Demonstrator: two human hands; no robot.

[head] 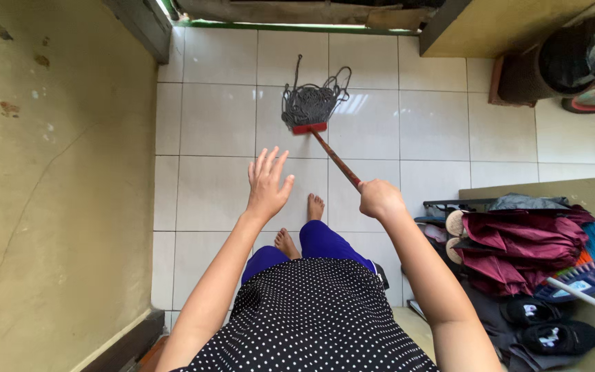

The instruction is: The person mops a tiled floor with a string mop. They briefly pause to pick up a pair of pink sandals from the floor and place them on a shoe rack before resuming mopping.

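The string mop [313, 105] lies out ahead of me on the white tiled floor [218, 193], its grey yarn head spread in a loose clump with a few loops straying past it, clamped in a red head bar. From that bar the thin reddish handle [336, 158] slants back toward me and ends inside my right hand [380, 200], whose fingers are clenched in a fist around the top of the stick. I judge the handle stiff and light, so the weight sits at the far end; the yarn looks soft and floppy, and likely drags if it is wet, though I cannot tell that from here. Holding only the very tip gives me reach but little leverage; a second hold lower on the shaft would steady it. My left hand [267, 184] is free, fingers spread and released, raised in the air beside the handle and not touching it. My bare feet [301, 227] stand on the tiles just behind, and a pile of dark red cloth [518, 241] and black shoes [552, 327] sits to my right.
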